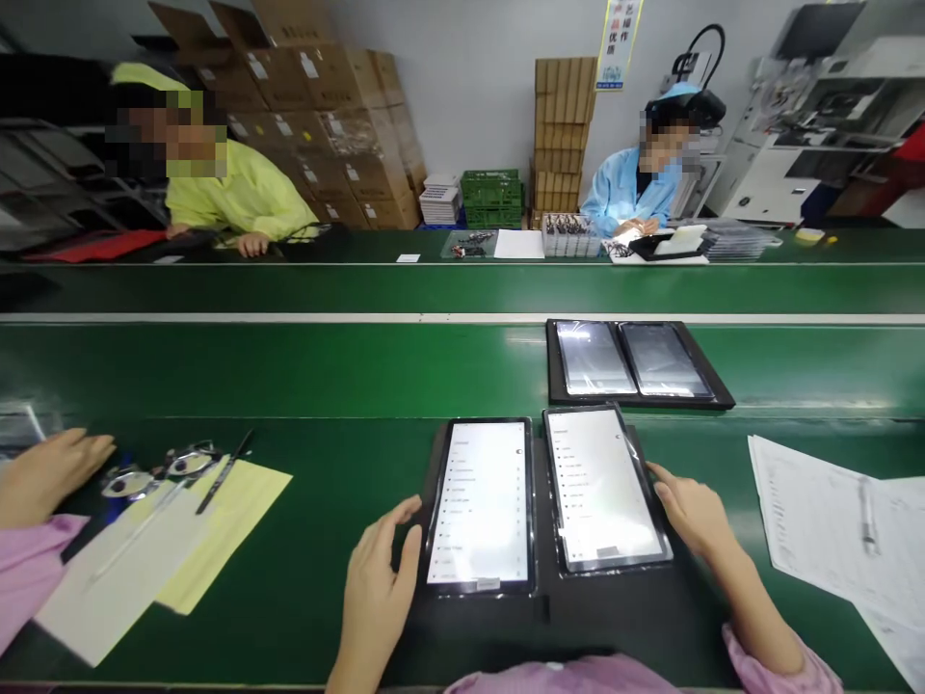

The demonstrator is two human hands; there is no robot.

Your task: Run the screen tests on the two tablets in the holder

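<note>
Head view: two lit tablets lie side by side on a dark tray (549, 617) at the near edge of the green desk (289, 578), long axes running from 6 to 12 o'clock; the left tablet (481, 503) sits straight, the right tablet (603, 487) tilts slightly, its top leaning toward 11. The left hand (380, 588) rests at 9 o'clock of the left tablet, fingers loosely spread, thumb and forefinger touching its left rim, nothing pinched; the right hand (694, 511) lies at 3 o'clock of the right tablet, fingers together along its right edge, holding nothing. Each hand is nearest its own tablet. The screens are flat, glossy glass showing white menu lists, in thin black frames; the right one seems wrapped in clear film. At 12 o'clock, a second tray (640, 395) carries two dark tablets. Printed sheets (816, 525) lie at 3 o'clock; yellow and white papers (238, 501) with a pen (224, 472) at 9, beside another person's hand (47, 472).
</note>
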